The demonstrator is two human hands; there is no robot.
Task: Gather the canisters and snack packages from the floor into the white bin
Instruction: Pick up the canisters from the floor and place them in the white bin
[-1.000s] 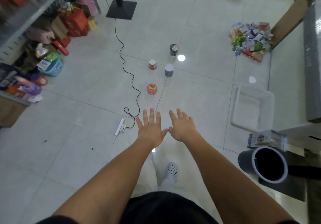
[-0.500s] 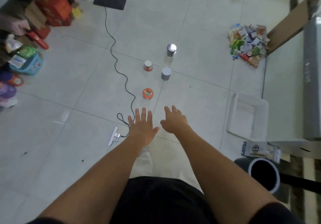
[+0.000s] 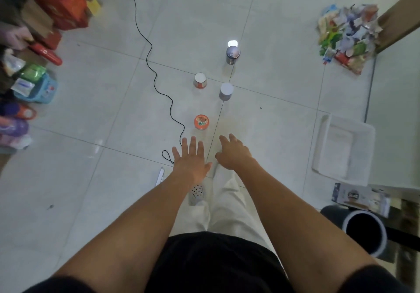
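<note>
Several canisters stand on the tiled floor ahead: an orange canister [image 3: 201, 122] nearest, a red-and-white canister [image 3: 200, 80], a grey canister [image 3: 226, 91], and a dark canister [image 3: 233, 54] farthest. A heap of snack packages [image 3: 347, 36] lies at the far right. The white bin [image 3: 321, 147] sits on the floor to the right and looks empty. My left hand [image 3: 191, 161] is stretched forward with fingers straight, just short of the orange canister. My right hand [image 3: 233, 152] reaches beside it, fingers loosely bent, holding nothing.
A black cable [image 3: 156, 81] snakes across the floor to a power strip [image 3: 160, 176] by my left hand. Boxes and goods [image 3: 34, 49] crowd the left side. A dark round bucket [image 3: 363, 232] and a small box [image 3: 359, 198] stand near right.
I have stepped forward, so the canisters and bin appear closer. My hands stay out in front, and the right hand's fingers have curled slightly.
</note>
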